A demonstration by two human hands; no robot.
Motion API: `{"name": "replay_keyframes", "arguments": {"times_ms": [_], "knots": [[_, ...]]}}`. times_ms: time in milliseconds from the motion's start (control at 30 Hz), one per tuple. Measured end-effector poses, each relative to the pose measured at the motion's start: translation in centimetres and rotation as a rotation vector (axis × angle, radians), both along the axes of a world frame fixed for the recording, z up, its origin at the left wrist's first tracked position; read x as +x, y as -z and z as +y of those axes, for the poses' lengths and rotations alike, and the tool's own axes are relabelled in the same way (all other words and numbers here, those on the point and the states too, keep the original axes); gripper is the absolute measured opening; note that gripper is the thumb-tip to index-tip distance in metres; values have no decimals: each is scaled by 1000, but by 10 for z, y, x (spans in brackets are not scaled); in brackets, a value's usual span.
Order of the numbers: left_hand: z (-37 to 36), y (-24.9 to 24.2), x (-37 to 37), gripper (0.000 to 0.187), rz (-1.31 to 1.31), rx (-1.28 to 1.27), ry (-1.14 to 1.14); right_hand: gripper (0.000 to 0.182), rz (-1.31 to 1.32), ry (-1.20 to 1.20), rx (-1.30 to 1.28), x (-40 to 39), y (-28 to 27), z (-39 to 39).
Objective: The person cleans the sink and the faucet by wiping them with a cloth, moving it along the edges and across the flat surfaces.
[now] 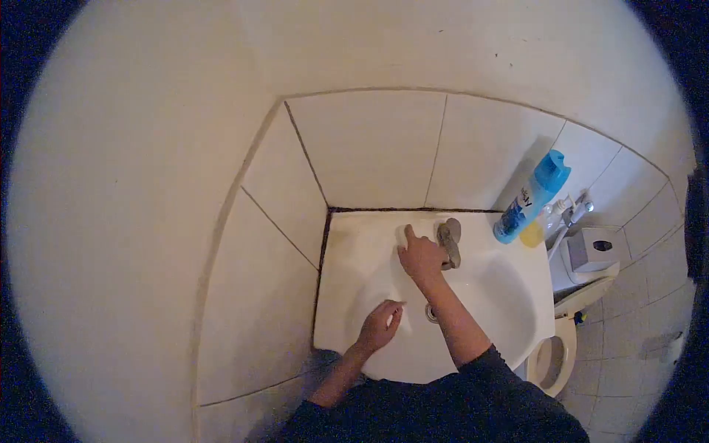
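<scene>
A white sink (509, 295) fills the middle of the head view. My right hand (422, 258) reaches over its back ledge, right beside the dull grey faucet (449, 244), with the index finger stretched out towards the wall. The hand's underside is hidden. Over the left part of the basin is my left hand (379, 326), curled, thumb and fingertips drawn together; I cannot tell whether anything small is between them. The round drain (432, 314) shows partly behind my right forearm.
A blue spray can (533, 198) stands on the ledge's right end. Beside it is a clear bottle of yellow liquid (533, 233). Further right are a tissue box (593, 249) and a toilet (567, 354). Tiled walls (369, 148) border the sink behind and left.
</scene>
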State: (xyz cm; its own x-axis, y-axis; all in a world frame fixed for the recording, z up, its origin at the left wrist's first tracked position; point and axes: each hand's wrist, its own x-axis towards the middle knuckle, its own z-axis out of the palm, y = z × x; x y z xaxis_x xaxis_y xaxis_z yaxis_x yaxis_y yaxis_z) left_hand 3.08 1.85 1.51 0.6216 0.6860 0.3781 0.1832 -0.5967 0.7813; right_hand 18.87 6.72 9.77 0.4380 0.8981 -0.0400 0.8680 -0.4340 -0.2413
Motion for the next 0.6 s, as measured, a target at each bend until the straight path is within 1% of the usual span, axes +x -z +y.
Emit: {"name": "replay_keyframes", "arguments": {"times_ms": [67,100,133,167,233,300,367,400,467,500,567,600], "knots": [[-4,6,-3,19,98,9,104,52,27,-24,14,-3,2,16],[-4,8,-2,19,99,6,105,51,24,-102,35,-5,12,32],[-4,11,-2,19,142,66,118,51,22,-180,55,-10,15,44],[-4,13,-2,20,186,124,131,51,24,-180,50,-15,18,53],[-2,15,-5,20,223,145,152,52,66,-275,108,-25,15,69],[-1,16,-9,20,263,164,164,52,43,-283,70,-12,10,60],[0,15,-10,20,273,140,219,48,-32,-137,26,13,4,47],[1,14,-9,20,268,135,208,48,-37,-147,22,17,2,48],[0,15,-7,19,261,90,208,47,-76,-82,-2,23,5,46],[0,15,-7,19,260,89,212,47,-77,-79,-3,14,7,54],[-2,17,-6,18,230,118,194,49,4,-212,55,-14,14,78],[-1,20,-6,18,233,114,194,49,8,-212,52,-14,13,84]]}}
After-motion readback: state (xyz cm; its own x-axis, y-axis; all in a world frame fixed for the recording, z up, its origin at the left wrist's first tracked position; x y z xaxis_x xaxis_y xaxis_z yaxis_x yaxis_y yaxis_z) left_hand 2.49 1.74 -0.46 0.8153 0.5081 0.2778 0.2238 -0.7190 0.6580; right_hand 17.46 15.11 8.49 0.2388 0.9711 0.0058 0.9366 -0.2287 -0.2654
